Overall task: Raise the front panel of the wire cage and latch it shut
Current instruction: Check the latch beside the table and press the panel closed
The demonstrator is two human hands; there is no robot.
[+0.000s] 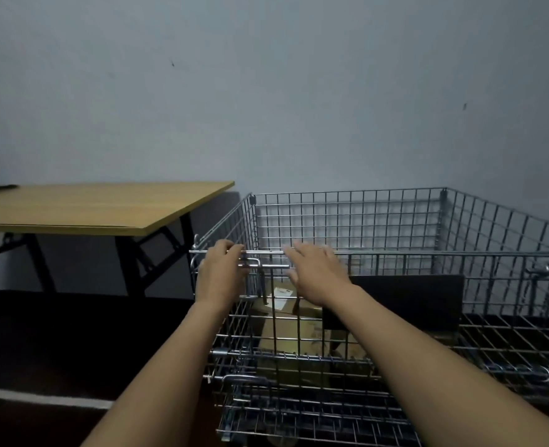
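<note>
I see the front panel (379,279) of the wire cage (347,221) standing upright, long axis left to right. My left hand (219,274) curls around its top rail by the latch (260,266); my right hand (315,272) rests there, fingers spread. Cardboard boxes (286,321) sit inside, a wooden table (89,208) stands left, and the mesh is silver.

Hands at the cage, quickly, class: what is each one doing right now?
Left hand: closed around the front panel's top bar, by the latch.
Right hand: open, fingers spread, holding nothing.
</note>
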